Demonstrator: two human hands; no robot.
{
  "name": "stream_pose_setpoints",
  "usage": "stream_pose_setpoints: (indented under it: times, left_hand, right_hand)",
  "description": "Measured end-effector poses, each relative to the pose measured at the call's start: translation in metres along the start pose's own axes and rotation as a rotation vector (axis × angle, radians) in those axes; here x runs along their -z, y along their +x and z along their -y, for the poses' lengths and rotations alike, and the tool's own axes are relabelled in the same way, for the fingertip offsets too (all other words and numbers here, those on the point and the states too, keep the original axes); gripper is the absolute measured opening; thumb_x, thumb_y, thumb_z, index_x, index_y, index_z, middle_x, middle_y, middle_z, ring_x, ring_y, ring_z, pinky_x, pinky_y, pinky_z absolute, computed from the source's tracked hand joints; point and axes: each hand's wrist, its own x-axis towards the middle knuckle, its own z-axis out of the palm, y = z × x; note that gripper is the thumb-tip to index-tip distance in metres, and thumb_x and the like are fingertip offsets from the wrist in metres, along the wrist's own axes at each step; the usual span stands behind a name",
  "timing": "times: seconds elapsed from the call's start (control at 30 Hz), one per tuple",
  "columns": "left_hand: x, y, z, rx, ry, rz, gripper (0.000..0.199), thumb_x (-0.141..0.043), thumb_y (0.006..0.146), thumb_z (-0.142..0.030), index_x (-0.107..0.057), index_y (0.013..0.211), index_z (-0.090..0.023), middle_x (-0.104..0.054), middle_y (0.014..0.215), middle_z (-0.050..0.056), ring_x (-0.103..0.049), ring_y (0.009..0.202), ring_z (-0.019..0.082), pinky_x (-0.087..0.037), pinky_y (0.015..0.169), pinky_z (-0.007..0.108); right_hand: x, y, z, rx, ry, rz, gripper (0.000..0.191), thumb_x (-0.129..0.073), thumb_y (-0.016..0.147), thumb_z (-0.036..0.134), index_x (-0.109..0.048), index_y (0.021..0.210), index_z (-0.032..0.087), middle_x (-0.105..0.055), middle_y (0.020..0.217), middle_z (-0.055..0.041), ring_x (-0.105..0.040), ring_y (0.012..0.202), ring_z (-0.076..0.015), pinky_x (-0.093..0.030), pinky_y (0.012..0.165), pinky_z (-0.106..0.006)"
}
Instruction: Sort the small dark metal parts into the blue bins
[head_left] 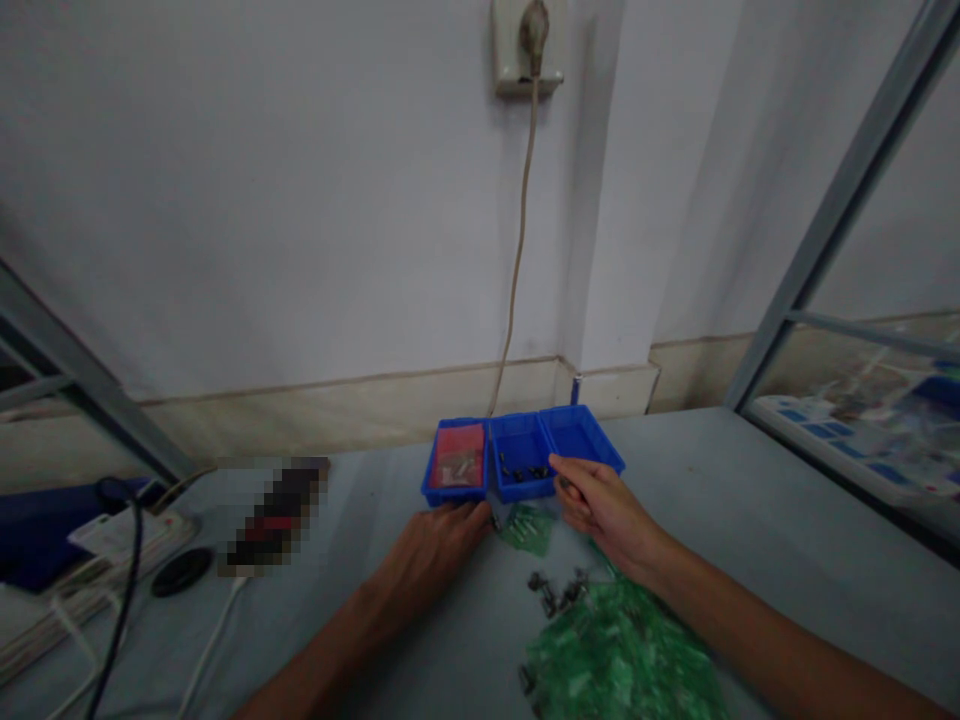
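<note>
My left hand (pixel 448 538) rests low over the table, fingers together, in front of the left blue bin (pixel 429 490). A small dark metal part (pixel 495 522) shows at its fingertips; what they grip is partly hidden. My right hand (pixel 604 508) is closed in front of the right blue bin (pixel 600 450), with a small dark metal part (pixel 564 482) just visible between its fingers. Between my hands lies a small green bag (pixel 529 528) with silvery pieces inside. Several dark metal parts (pixel 551 595) lie loose beside a heap of green bags (pixel 622 660).
A pink bag (pixel 460 455) lies in the left bin; the middle blue bin (pixel 517 435) holds several small dark parts. A blurred-out device (pixel 277 520) with a white cable and a black disc (pixel 182 572) are at left. Metal frame posts (pixel 832 210) stand at the sides.
</note>
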Motion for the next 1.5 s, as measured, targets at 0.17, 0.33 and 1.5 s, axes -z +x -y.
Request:
stream_pose_setpoints:
  times: [0.17, 0.33, 1.5]
  left_hand:
    - [-0.001, 0.000, 0.000, 0.000, 0.015, 0.013, 0.020, -0.038, 0.106, -0.029, -0.054, 0.117, -0.025, -0.069, 0.098, 0.003, -0.069, 0.087, 0.021, -0.050, 0.064, 0.027]
    - [-0.006, 0.000, 0.002, 0.006, 0.055, 0.042, 0.022, -0.035, 0.105, -0.027, -0.052, 0.120, -0.024, -0.068, 0.103, 0.006, -0.068, 0.091, 0.021, -0.052, 0.068, 0.027]
    - [0.011, -0.002, -0.003, -0.018, 0.057, 0.123, 0.023, -0.036, 0.103, -0.017, -0.049, 0.120, -0.024, -0.067, 0.104, 0.005, -0.068, 0.087, 0.022, -0.053, 0.064, 0.029]
  right_hand:
    - [-0.002, -0.001, 0.004, 0.014, 0.010, -0.011, 0.054, -0.074, 0.078, 0.057, -0.042, 0.056, 0.021, -0.032, 0.046, 0.0093, -0.019, 0.039, -0.0050, -0.012, 0.041, -0.026]
    - [-0.002, -0.001, 0.002, 0.012, 0.012, -0.016, 0.050, -0.076, 0.077, 0.056, -0.045, 0.059, 0.020, -0.034, 0.047, 0.0091, -0.021, 0.040, -0.0053, -0.013, 0.041, -0.026]
    - [0.000, 0.001, 0.002, 0.013, 0.007, -0.023, 0.042, -0.071, 0.083, 0.050, -0.048, 0.066, 0.019, -0.037, 0.051, 0.0089, -0.022, 0.041, -0.0052, -0.012, 0.040, -0.024]
